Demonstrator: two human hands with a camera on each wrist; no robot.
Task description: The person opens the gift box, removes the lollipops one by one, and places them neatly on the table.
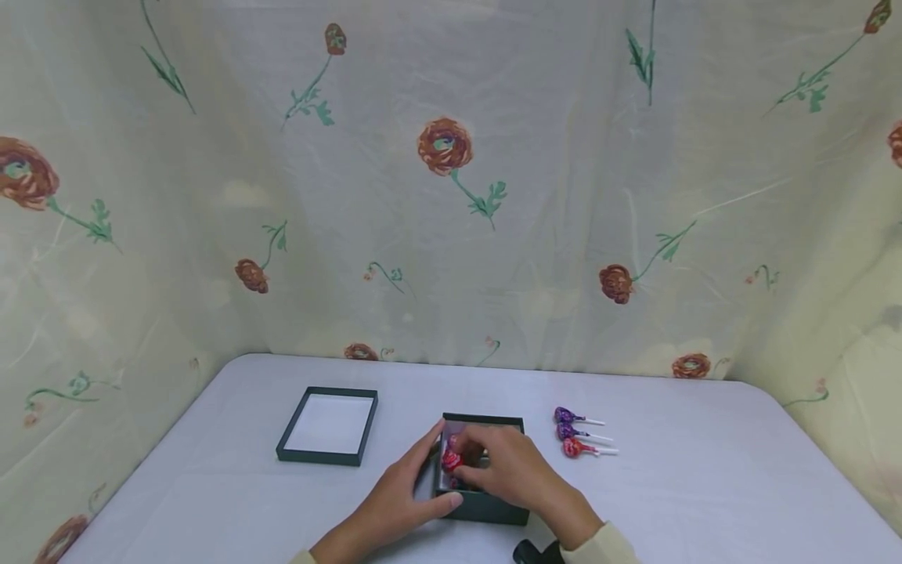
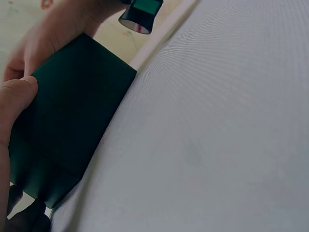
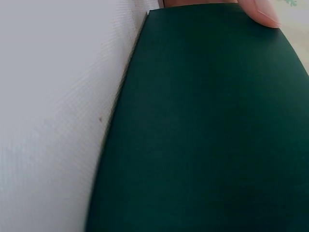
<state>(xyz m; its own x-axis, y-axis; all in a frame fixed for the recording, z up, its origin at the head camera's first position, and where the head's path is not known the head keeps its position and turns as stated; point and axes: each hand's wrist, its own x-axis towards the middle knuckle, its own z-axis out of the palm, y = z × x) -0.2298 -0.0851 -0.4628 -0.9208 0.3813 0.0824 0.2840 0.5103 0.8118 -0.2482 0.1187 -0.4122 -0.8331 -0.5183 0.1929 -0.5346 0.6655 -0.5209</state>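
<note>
A dark green box (image 1: pixel 488 507) stands uncovered on the white table, with lollipops inside it. My left hand (image 1: pixel 399 495) holds the box at its left side, the thumb on the near rim and the fingers along the left wall. That thumb (image 2: pixel 21 94) also shows on the box (image 2: pixel 77 106) in the left wrist view. Over the box's inside, my right hand (image 1: pixel 510 466) pinches a red lollipop (image 1: pixel 452 460) near the left wall. The right hand and the rim hide most of the contents. In the right wrist view the box's green wall (image 3: pixel 203 121) fills most of the picture.
The box lid (image 1: pixel 324 423), white inside with a dark green rim, lies to the left. Right of the box lie two purple lollipops (image 1: pixel 566 432) and at least one red lollipop (image 1: pixel 574 448), sticks pointing right. A flowered curtain (image 1: pixel 535 235) hangs behind the table (image 1: pixel 705 470).
</note>
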